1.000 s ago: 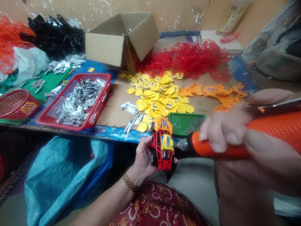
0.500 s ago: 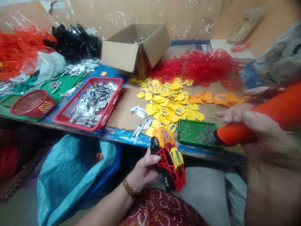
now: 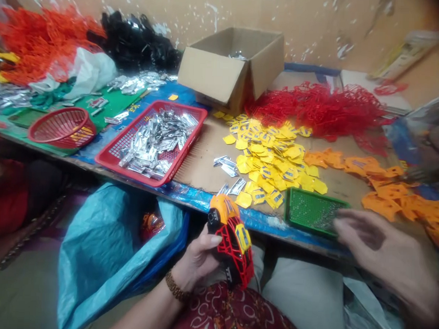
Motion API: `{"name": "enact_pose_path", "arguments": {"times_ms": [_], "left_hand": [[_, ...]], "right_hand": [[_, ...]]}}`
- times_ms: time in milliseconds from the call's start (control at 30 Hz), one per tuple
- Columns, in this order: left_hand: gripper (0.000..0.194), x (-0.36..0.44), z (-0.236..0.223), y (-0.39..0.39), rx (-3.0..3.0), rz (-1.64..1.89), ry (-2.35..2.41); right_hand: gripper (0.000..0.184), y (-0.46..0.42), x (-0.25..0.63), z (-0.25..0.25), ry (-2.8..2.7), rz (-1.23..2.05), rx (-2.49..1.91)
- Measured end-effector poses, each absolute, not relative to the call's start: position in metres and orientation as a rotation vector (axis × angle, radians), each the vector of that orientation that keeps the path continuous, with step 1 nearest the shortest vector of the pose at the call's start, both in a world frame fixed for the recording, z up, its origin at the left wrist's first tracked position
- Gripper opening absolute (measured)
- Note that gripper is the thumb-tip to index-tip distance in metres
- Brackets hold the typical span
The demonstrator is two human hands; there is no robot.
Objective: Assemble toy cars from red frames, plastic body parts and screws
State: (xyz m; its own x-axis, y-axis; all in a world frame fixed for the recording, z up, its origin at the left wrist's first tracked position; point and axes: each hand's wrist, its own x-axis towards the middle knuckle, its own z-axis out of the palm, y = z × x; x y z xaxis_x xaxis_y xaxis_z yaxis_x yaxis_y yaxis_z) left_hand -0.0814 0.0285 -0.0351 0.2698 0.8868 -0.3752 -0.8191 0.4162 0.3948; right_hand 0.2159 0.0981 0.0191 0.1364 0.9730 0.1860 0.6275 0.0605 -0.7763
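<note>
My left hand (image 3: 198, 262) is shut around a toy buggy body (image 3: 231, 241) with a red lattice cage, an orange nose and a yellow panel. A gold-coloured bracelet (image 3: 175, 285) sits on that wrist. My right hand (image 3: 377, 242) is open and holds nothing, with its fingers spread just to the right of a green mesh tray (image 3: 311, 212). The tray holds small metal parts. The fingertips appear close to the tray's edge, but I cannot tell whether they touch it.
On the bench, yellow pieces (image 3: 270, 164) and orange pieces (image 3: 384, 196) lie in heaps below tangled red frames (image 3: 322, 110). Nearby are a cardboard box (image 3: 211, 73) and a red tray (image 3: 178, 107) of silver parts. A blue bag (image 3: 104, 247) sits below the bench's front edge.
The orange-handled power screwdriver is gone from my right hand and from view. That hand now lies open by the green tray. The view has swung, and the buggy body has tilted in my left hand.
</note>
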Motion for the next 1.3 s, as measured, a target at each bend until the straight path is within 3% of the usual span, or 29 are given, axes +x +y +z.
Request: {"name": "enact_pose_path", "arguments": {"times_ms": [167, 367, 533, 700, 933, 1100, 1300], "left_hand": [[0.062, -0.095, -0.027, 0.032, 0.026, 1.152, 0.593], [0.034, -0.100, -0.025, 0.031, -0.047, 1.223, 0.610], [0.026, -0.101, -0.023, 0.031, -0.044, 1.245, 0.643], [0.036, -0.102, -0.025, 0.034, -0.008, 1.239, 0.693], [0.046, -0.086, -0.016, 0.047, 0.231, 1.316, 0.867], [0.064, -0.064, -0.006, 0.064, 0.270, 1.486, 0.924], [0.061, -0.049, -0.005, 0.063, 0.309, 1.543, 0.899]], "right_hand": [[0.015, 0.113, 0.133, 0.012, -1.913, 0.633, -1.416], [0.028, 0.158, 0.071, -0.009, -2.578, 0.332, -1.305], [0.011, 0.167, 0.062, -0.019, -2.585, 0.342, -1.318], [0.017, 0.159, 0.077, -0.013, -2.387, 0.374, -1.269], [0.013, 0.108, 0.092, 0.005, -1.664, 0.963, -0.994], [0.014, 0.087, 0.092, 0.006, -1.691, 0.933, -0.972], [0.018, 0.078, 0.092, 0.015, -1.900, 0.671, -1.008]]}}
